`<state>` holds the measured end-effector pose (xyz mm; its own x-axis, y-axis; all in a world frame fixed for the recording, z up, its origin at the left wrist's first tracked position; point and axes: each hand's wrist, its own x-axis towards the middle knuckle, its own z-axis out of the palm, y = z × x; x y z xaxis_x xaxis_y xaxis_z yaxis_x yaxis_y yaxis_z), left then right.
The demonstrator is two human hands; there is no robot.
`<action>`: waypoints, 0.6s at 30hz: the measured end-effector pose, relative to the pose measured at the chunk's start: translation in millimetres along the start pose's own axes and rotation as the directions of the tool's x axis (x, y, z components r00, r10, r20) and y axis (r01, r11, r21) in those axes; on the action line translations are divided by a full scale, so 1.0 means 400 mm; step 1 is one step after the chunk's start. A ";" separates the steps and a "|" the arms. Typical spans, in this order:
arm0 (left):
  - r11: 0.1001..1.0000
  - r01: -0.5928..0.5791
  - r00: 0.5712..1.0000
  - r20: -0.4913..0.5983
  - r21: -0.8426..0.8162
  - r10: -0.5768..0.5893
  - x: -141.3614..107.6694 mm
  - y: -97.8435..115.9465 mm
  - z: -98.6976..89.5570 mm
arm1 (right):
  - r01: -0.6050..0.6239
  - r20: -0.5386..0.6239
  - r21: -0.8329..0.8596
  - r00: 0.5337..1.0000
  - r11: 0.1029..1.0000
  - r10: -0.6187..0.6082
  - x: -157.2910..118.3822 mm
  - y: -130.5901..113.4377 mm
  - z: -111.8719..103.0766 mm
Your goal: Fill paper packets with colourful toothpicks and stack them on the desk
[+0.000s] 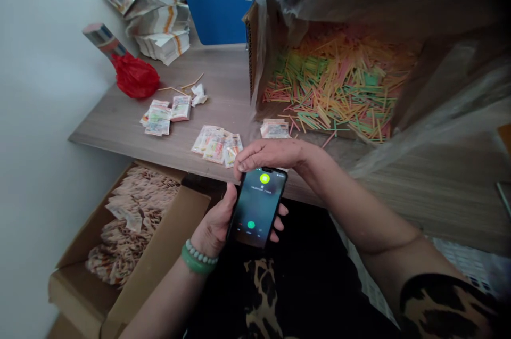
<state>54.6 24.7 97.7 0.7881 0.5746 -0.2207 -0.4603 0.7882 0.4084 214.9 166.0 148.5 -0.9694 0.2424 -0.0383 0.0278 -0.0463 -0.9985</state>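
Note:
My left hand [219,222] is wrapped around a black smartphone [258,208], the thumb along one side and fingertips showing at the other. Its lit screen has a yellow round icon near the top and a green round button lower down; the small text is too fine to read. Stretched across the phone's upper edge is my right hand [275,153], palm down, holding nothing that I can see. Just beyond it on the table lie small printed packets [215,145] and another packet stack [274,128], partly hidden by the hand.
A plastic-lined carton [250,57] of colourful thin sticks stands at the back right. Lower left is an open box [80,288] full of packets. The wooden table [115,134] also bears more packets [158,116], a red plastic bundle [136,77] and paper stacks [162,43].

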 end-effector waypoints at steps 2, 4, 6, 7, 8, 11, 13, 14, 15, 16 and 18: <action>0.999 -0.040 0.999 -0.029 0.000 0.040 0.001 -0.003 0.001 | 0.013 -0.068 -0.007 0.998 1.000 -0.013 0.008 -0.004 0.004; 0.997 -0.071 0.997 -0.038 -0.019 0.070 0.001 -0.004 0.002 | 0.000 -0.172 0.005 0.985 1.000 0.001 0.012 -0.004 0.008; 0.994 -0.100 0.994 -0.038 -0.049 0.098 0.001 -0.004 0.002 | -0.037 -0.262 0.055 0.964 0.998 0.050 0.014 0.003 0.009; 0.992 -0.112 0.993 -0.038 -0.060 0.110 0.001 -0.005 0.003 | -0.055 -0.298 0.092 0.951 0.994 0.080 0.013 0.009 0.009; 0.990 -0.122 0.992 -0.040 -0.065 0.120 0.000 -0.005 0.003 | -0.067 -0.331 0.129 0.938 0.989 0.106 0.011 0.017 0.008; 0.987 -0.145 0.989 -0.048 -0.066 0.142 -0.002 -0.005 0.005 | -0.045 -0.438 0.198 0.890 0.979 0.129 -0.001 0.047 0.005; 0.986 -0.154 0.987 -0.057 -0.062 0.151 -0.004 -0.004 0.006 | 0.002 -0.531 0.217 0.840 0.976 0.117 -0.016 0.066 0.007; 0.985 -0.160 0.986 -0.064 -0.057 0.156 -0.005 -0.003 0.006 | 0.021 -0.574 0.222 0.811 0.975 0.113 -0.025 0.074 0.009; 0.984 -0.168 0.984 -0.069 -0.053 0.164 -0.006 -0.001 0.005 | 0.036 -0.612 0.227 0.783 0.973 0.114 -0.035 0.081 0.013; 0.983 -0.177 0.982 -0.074 -0.047 0.173 -0.007 0.000 0.004 | 0.046 -0.640 0.233 0.759 0.971 0.118 -0.045 0.086 0.018; 0.981 -0.192 0.979 -0.073 -0.036 0.189 -0.009 0.005 0.001 | 0.054 -0.672 0.253 0.728 0.966 0.136 -0.066 0.096 0.029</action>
<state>51.1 24.0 99.6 0.6550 0.7277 -0.2036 -0.6172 0.6707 0.4113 238.7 146.6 111.7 -0.5385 0.8212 -0.1889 -0.0869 -0.2771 -0.9569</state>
